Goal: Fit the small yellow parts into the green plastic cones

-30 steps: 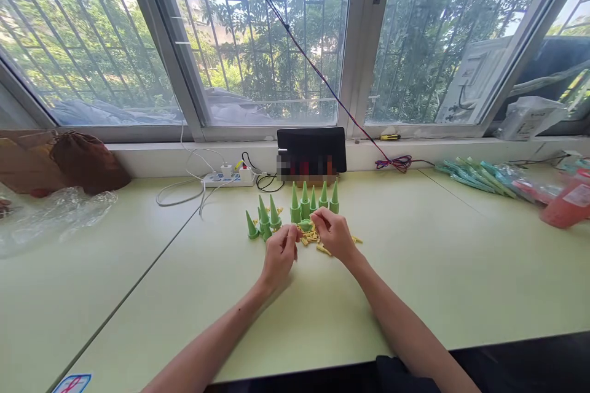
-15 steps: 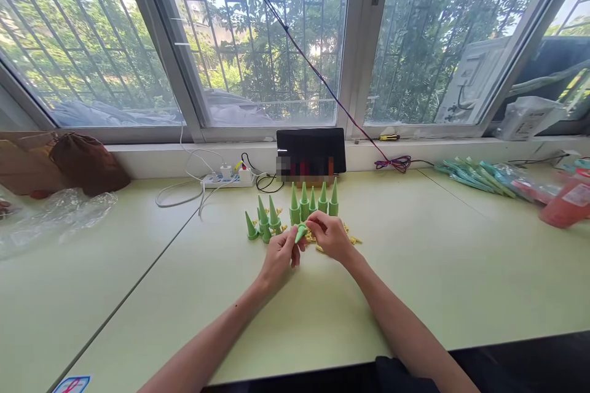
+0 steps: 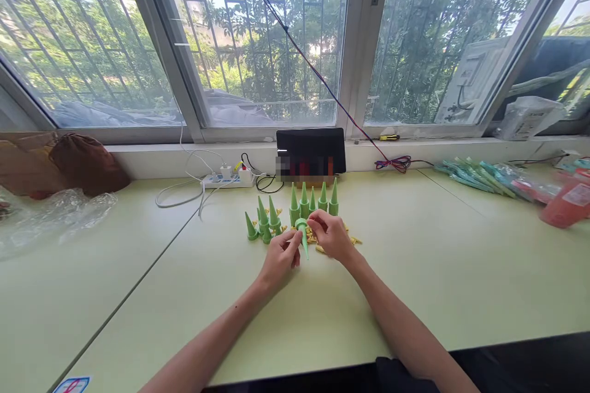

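A green plastic cone spike (image 3: 303, 238) hangs between my hands, its thin tip pointing down and toward me. My left hand (image 3: 281, 256) pinches it near the collar with thumb and fingers. The fingers of my right hand (image 3: 329, 234) are pinched together just beside the collar; whatever they hold is too small or hidden to name. Several more green cone spikes (image 3: 262, 215) stand tip up beyond my left hand. Behind my right hand is a row of green spikes on wider bases (image 3: 322, 198). Small yellow pieces (image 3: 319, 248) lie scattered around and under my right hand.
A dark screen (image 3: 310, 150) leans by the window sill, with a power strip (image 3: 229, 180) and white cables to its left. Clear plastic film (image 3: 69, 215) and a brown bag (image 3: 90, 163) lie at far left. Teal and green packets (image 3: 474, 175) and a red container (image 3: 568, 199) are at right.
The cone spike has swung in my left hand: its tip pointed down to the left and now points down, slightly right. Both hands have stayed nearly in place.
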Demonstrator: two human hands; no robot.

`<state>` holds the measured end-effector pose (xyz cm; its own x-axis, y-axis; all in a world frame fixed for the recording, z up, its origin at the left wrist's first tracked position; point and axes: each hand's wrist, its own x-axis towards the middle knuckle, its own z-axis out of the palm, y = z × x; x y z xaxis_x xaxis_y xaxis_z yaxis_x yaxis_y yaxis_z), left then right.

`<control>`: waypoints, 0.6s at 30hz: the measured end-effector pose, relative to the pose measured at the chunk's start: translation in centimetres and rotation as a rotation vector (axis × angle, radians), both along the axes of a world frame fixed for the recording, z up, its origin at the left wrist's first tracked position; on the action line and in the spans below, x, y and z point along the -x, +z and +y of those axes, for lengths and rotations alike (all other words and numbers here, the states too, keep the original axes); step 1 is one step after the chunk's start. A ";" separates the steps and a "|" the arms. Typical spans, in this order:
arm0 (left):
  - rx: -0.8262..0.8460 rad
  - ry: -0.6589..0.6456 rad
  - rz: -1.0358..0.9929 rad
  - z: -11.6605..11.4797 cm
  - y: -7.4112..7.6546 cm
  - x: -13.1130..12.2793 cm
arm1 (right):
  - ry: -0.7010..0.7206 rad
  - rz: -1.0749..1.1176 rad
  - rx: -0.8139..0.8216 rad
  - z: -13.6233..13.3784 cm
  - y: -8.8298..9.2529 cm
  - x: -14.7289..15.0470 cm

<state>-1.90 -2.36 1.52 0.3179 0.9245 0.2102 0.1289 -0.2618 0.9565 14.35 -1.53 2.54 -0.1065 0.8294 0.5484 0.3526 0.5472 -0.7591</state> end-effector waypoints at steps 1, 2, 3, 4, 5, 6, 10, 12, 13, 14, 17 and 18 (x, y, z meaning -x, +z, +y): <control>-0.004 0.000 0.005 0.0 0.0 0.0 | 0.001 0.001 -0.003 0.0 0.0 0.0; -0.008 0.001 0.010 0.0 0.0 0.0 | 0.002 0.002 -0.003 0.0 0.0 0.0; -0.013 0.001 0.014 0.0 0.0 0.0 | 0.003 0.003 -0.002 0.0 0.0 0.0; -0.019 0.002 0.018 -0.1 0.0 0.0 | 0.003 0.003 0.000 0.0 -0.1 0.0; -0.025 0.002 0.022 -0.1 0.0 0.0 | 0.002 0.002 0.002 0.0 -0.1 0.0; -0.031 0.005 0.025 -0.1 0.0 0.0 | 0.001 0.003 0.004 0.0 -0.1 0.0; -0.048 0.015 0.049 -0.2 0.0 0.0 | -0.003 0.012 0.015 0.1 -0.2 0.0; -0.055 0.018 0.064 -0.1 -0.1 0.1 | -0.004 0.017 0.013 0.1 -0.2 0.0; -0.060 0.021 0.070 -0.1 -0.3 0.1 | -0.002 0.020 0.011 0.1 -0.2 0.0; -0.067 0.022 0.076 -0.1 -0.4 0.1 | 0.000 0.022 0.008 0.1 -0.2 0.0; -0.098 0.027 0.093 0.0 -0.6 0.2 | 0.000 0.021 0.007 0.0 0.0 0.0; -0.109 0.030 0.098 0.1 -0.7 0.2 | -0.004 0.018 0.009 0.0 0.0 0.0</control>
<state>-2.11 -2.31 0.83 0.3145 0.9072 0.2795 0.2296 -0.3584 0.9049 14.35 -1.52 2.53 -0.0937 0.8348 0.5425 0.3409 0.5389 -0.7704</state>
